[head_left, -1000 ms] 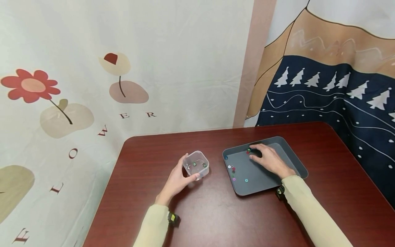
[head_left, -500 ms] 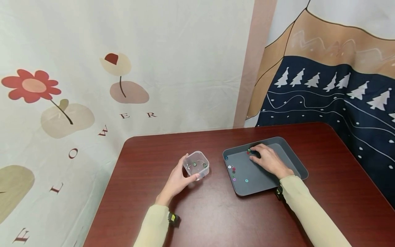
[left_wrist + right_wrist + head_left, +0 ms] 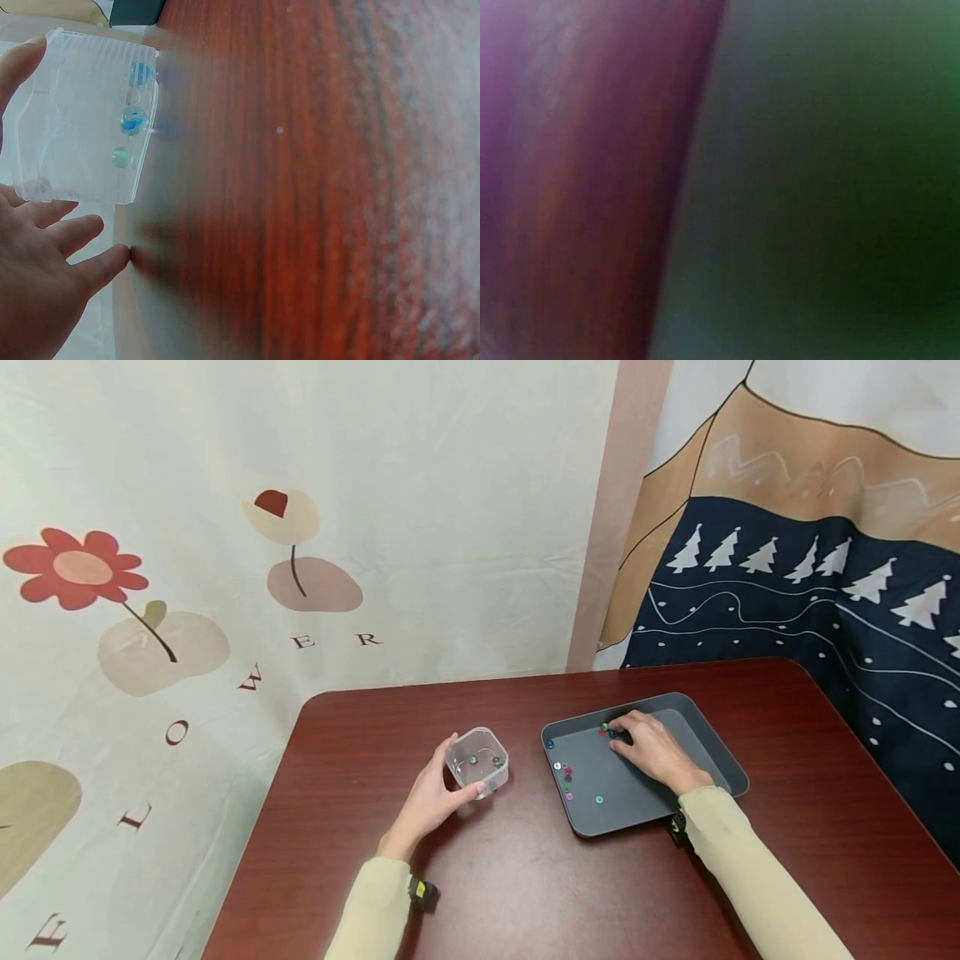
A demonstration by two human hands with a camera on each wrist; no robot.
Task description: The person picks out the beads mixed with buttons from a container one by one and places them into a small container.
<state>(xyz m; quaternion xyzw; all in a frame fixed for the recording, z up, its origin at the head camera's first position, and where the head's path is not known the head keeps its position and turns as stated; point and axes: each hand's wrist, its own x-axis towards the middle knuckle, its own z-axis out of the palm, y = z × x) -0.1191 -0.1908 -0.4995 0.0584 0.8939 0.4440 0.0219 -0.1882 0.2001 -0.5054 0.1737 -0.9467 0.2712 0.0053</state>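
My left hand (image 3: 431, 800) holds a small clear plastic box (image 3: 477, 762), thumb on the near side and fingers along the left. Several marbles lie in the box; in the left wrist view a blue swirled marble (image 3: 133, 120) and a green marble (image 3: 120, 157) show through its wall. Inside the grey tray (image 3: 637, 817), my right hand (image 3: 658, 755) reaches to the back left part. Its thumb and forefinger stand apart beside a dark blue bead-like piece (image 3: 612, 734). Just left of the fingertips is a green piece (image 3: 604, 727). The right wrist view is blurred.
Along the tray's left side lie small pieces: a blue one (image 3: 551, 744), a white one (image 3: 557, 766), a red one (image 3: 567, 771) and a purple ring (image 3: 569, 796). A turquoise ring (image 3: 599, 799) lies nearer the front. Printed curtains (image 3: 465, 527) hang behind the brown table (image 3: 517, 893).
The right hand's fingers have shifted very slightly over the tray, and the dark blue piece shows more clearly between them. The left hand and box stay in place.
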